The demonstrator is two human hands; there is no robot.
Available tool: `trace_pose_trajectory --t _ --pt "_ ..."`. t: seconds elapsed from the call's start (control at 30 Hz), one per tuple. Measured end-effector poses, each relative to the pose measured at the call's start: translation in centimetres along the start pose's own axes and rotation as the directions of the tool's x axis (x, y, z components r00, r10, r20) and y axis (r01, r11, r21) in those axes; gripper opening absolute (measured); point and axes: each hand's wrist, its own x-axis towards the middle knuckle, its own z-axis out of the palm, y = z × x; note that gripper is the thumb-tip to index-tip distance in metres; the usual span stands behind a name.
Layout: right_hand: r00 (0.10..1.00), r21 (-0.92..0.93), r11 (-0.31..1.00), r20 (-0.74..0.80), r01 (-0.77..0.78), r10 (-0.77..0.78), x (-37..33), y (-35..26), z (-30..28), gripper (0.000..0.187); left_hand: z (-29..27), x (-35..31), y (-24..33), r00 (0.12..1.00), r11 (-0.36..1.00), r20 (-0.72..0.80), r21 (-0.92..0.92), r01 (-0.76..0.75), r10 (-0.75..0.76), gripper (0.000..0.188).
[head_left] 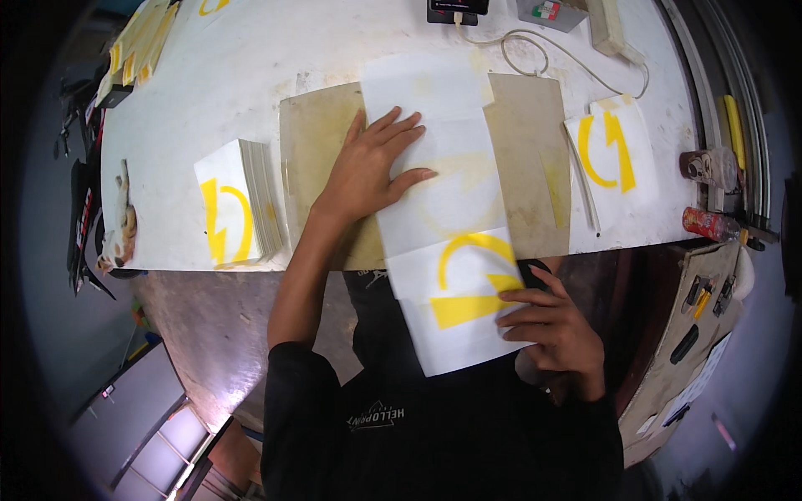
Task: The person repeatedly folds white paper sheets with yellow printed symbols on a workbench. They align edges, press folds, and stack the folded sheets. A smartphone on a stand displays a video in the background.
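Across the white desk lies a tan board; along its middle runs a long paper strip, the yellow-marked end overhanging the board's near edge. Left of the board stands a paper stack. Fingers spread, the left hand rests on the strip over the board, apparently steadying it. Below the board's near edge, the right hand overlaps the strip's side, grip unclear; the next move seems to call for guiding that end.

Black device — red canister
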Motion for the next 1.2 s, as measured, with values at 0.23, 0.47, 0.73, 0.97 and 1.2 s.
trace_pose_trajectory --t 0.23,0.47,0.73,0.97,1.2 --pt "0.965 -0.010 0.974 -0.138 -0.227 0.224 -4.4 2.1 1.9 0.021 1.8 -0.7 0.8 0.986 0.991 -0.156 0.103 0.081 -0.065 0.058" --pt "0.833 -0.098 0.943 -0.504 -0.317 0.228 -4.5 2.4 2.4 0.033 2.1 -2.2 0.9 0.952 0.959 -0.269 0.197 0.206 -0.149 0.056" --pt "0.403 -0.183 0.822 -0.913 -0.539 0.061 -0.8 4.3 4.4 0.035 1.1 -5.0 4.5 0.876 0.853 -0.338 0.276 0.442 -0.344 0.050" --pt "0.726 -0.420 0.780 -0.685 -0.464 0.063 5.7 0.5 7.6 0.042 3.1 -5.5 1.8 0.828 0.854 -0.520 0.312 0.416 -0.212 0.054" --pt "0.709 -0.448 0.723 -0.700 -0.526 0.083 8.3 0.4 8.9 0.053 2.7 -5.4 2.7 0.769 0.806 -0.456 0.166 0.568 -0.448 0.061"
